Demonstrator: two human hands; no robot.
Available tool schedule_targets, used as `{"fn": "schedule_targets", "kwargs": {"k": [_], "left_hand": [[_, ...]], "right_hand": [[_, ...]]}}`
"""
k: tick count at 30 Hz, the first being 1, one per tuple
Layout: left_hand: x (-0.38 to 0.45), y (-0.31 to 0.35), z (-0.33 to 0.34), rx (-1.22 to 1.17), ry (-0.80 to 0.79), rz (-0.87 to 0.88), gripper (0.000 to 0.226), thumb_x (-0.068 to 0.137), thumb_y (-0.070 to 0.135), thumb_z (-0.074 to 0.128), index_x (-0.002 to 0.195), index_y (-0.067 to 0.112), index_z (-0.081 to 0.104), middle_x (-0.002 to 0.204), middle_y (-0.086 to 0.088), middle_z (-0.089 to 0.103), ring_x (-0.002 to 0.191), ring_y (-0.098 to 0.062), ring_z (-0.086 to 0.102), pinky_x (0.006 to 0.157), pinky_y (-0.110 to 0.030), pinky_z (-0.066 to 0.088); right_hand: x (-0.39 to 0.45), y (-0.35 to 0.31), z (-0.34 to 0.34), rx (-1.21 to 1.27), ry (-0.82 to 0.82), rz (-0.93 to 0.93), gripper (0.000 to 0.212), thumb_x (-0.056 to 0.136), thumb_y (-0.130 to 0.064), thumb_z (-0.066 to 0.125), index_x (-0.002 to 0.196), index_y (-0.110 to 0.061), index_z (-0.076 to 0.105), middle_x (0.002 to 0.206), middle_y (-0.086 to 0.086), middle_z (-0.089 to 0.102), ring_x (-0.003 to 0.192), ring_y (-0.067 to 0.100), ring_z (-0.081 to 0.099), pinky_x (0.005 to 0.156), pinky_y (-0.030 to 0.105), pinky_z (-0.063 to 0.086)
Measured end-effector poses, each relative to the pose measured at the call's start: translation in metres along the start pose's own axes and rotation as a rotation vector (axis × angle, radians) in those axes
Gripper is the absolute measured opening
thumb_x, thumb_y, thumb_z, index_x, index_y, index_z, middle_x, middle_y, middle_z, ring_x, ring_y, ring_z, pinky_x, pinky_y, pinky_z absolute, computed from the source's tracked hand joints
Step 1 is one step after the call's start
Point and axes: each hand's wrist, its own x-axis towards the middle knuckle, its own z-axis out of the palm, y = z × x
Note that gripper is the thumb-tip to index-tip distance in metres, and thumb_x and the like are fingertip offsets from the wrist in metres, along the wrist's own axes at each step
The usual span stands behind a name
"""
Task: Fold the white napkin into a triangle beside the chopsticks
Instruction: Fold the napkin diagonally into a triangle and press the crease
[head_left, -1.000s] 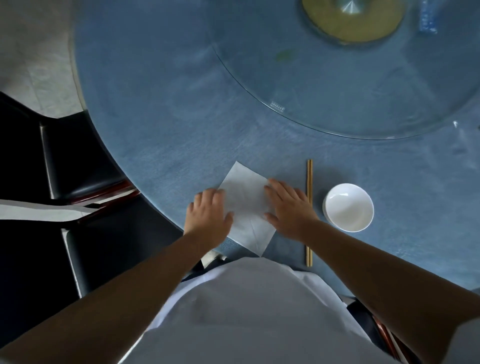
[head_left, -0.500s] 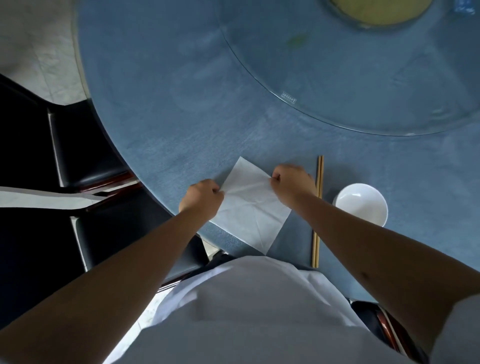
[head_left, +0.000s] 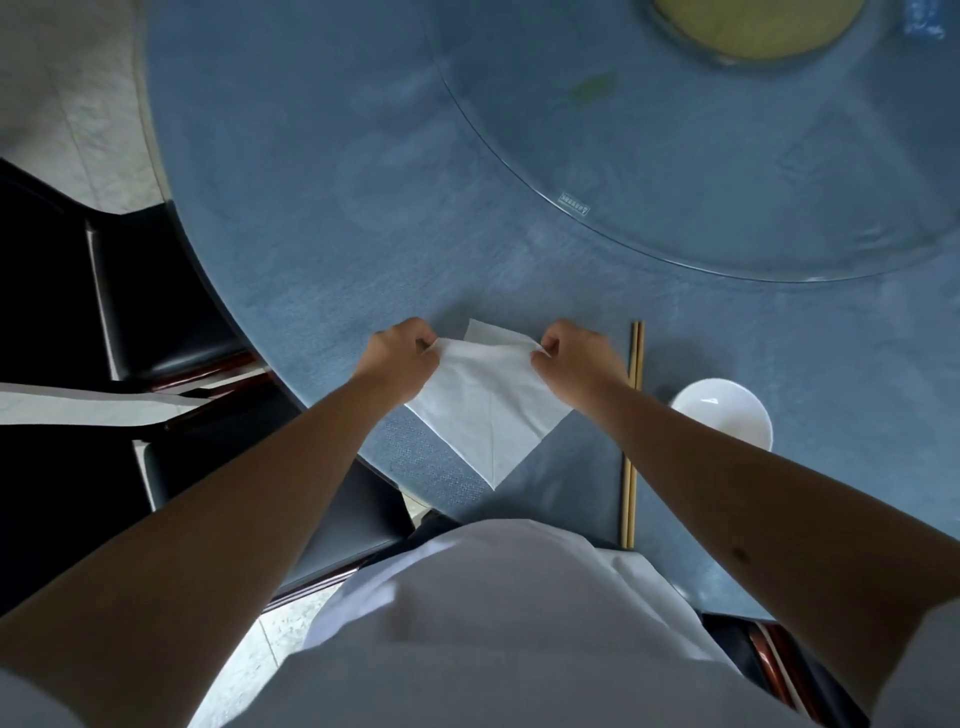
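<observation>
A white napkin (head_left: 491, 400) lies on the blue table near its front edge, turned like a diamond with one corner pointing toward me. My left hand (head_left: 400, 356) pinches its left corner and my right hand (head_left: 576, 361) pinches its right corner, both lifted slightly off the cloth. The far corner peeks out between my hands. A pair of wooden chopsticks (head_left: 634, 431) lies straight just right of my right hand, partly hidden by my forearm.
A small white bowl (head_left: 724, 415) sits right of the chopsticks. A glass turntable (head_left: 727, 171) covers the table's far middle. Black chairs (head_left: 145, 312) stand at the left, by the table's curved edge (head_left: 223, 291).
My hands went from pressing flat on the napkin to pinching its left and right corners, and they have lifted those corners and drawn them up and apart.
</observation>
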Motion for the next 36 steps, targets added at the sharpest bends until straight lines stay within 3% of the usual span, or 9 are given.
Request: {"fn": "schedule_targets", "kwargs": {"k": [5, 9, 15, 20, 25, 27, 30, 33, 36], "left_hand": [[-0.007, -0.015, 0.0, 0.032, -0.065, 0.016, 0.005, 0.086, 0.036, 0.059, 0.085, 0.04, 0.057, 0.08, 0.013, 0.062, 0.06, -0.01, 0.06, 0.036, -0.016, 0.038], [-0.006, -0.013, -0.001, 0.08, -0.097, 0.032, 0.011, 0.085, 0.04, 0.06, 0.076, 0.042, 0.054, 0.077, 0.01, 0.061, 0.057, -0.009, 0.057, 0.039, -0.018, 0.035], [-0.001, -0.014, 0.001, -0.025, -0.035, 0.011, 0.008, 0.087, 0.033, 0.059, 0.08, 0.032, 0.056, 0.081, 0.002, 0.064, 0.065, -0.016, 0.06, 0.051, -0.026, 0.045], [0.001, -0.006, 0.003, -0.021, 0.076, 0.008, 0.005, 0.087, 0.032, 0.055, 0.085, 0.029, 0.057, 0.076, 0.004, 0.064, 0.064, -0.017, 0.061, 0.054, -0.032, 0.052], [0.005, -0.003, 0.002, 0.111, 0.092, 0.04, 0.006, 0.09, 0.031, 0.051, 0.092, 0.03, 0.056, 0.075, 0.006, 0.062, 0.062, -0.015, 0.058, 0.05, -0.025, 0.042], [0.004, -0.002, 0.004, 0.179, 0.124, 0.058, 0.012, 0.091, 0.031, 0.051, 0.101, 0.028, 0.056, 0.086, 0.005, 0.063, 0.069, -0.015, 0.057, 0.054, -0.026, 0.04], [-0.003, -0.001, 0.011, 0.277, 0.251, 0.102, 0.037, 0.089, 0.037, 0.054, 0.122, 0.021, 0.049, 0.118, -0.003, 0.057, 0.103, -0.027, 0.056, 0.076, -0.041, 0.048], [-0.016, 0.001, 0.025, 0.463, 0.338, 0.322, 0.058, 0.085, 0.042, 0.054, 0.135, 0.015, 0.039, 0.139, -0.008, 0.046, 0.124, -0.031, 0.043, 0.095, -0.049, 0.04], [-0.023, -0.001, 0.05, 0.504, 0.143, 0.493, 0.069, 0.088, 0.038, 0.044, 0.149, 0.011, 0.024, 0.159, -0.009, 0.023, 0.146, -0.027, 0.017, 0.112, -0.047, 0.025]], "right_hand": [[0.011, -0.015, -0.002, -0.038, -0.05, 0.061, 0.037, 0.073, -0.055, 0.051, 0.07, -0.019, 0.054, 0.068, -0.003, 0.06, 0.065, 0.019, 0.058, 0.05, 0.026, 0.037], [0.023, -0.028, -0.007, -0.077, -0.13, -0.005, 0.052, 0.076, -0.066, 0.049, 0.059, -0.018, 0.045, 0.063, -0.003, 0.051, 0.064, 0.019, 0.051, 0.057, 0.029, 0.038], [0.027, -0.027, -0.006, -0.021, -0.092, -0.116, 0.026, 0.081, -0.034, 0.055, 0.06, -0.021, 0.051, 0.063, -0.004, 0.054, 0.067, 0.019, 0.056, 0.053, 0.028, 0.037], [0.027, -0.022, -0.004, 0.095, 0.054, -0.079, 0.02, 0.079, -0.03, 0.053, 0.061, -0.024, 0.047, 0.073, -0.005, 0.053, 0.069, 0.019, 0.052, 0.056, 0.028, 0.032], [0.031, -0.025, 0.0, 0.075, 0.188, -0.068, 0.018, 0.082, -0.032, 0.051, 0.068, -0.022, 0.054, 0.086, 0.0, 0.056, 0.085, 0.025, 0.052, 0.066, 0.032, 0.038], [0.032, -0.025, 0.0, 0.046, 0.237, -0.025, 0.014, 0.083, -0.035, 0.051, 0.085, -0.025, 0.061, 0.101, 0.001, 0.058, 0.099, 0.026, 0.05, 0.078, 0.036, 0.042], [0.025, -0.023, 0.001, 0.015, 0.291, 0.026, 0.034, 0.081, -0.043, 0.053, 0.11, -0.025, 0.056, 0.121, 0.001, 0.053, 0.112, 0.026, 0.044, 0.09, 0.041, 0.037], [0.006, -0.018, 0.012, -0.188, 0.323, -0.262, 0.049, 0.079, -0.04, 0.055, 0.123, -0.019, 0.051, 0.134, 0.006, 0.049, 0.122, 0.029, 0.042, 0.096, 0.045, 0.036], [-0.014, -0.014, 0.033, -0.344, 0.192, -0.567, 0.059, 0.082, -0.032, 0.056, 0.136, -0.012, 0.045, 0.149, 0.009, 0.04, 0.138, 0.027, 0.034, 0.106, 0.046, 0.03]]}}
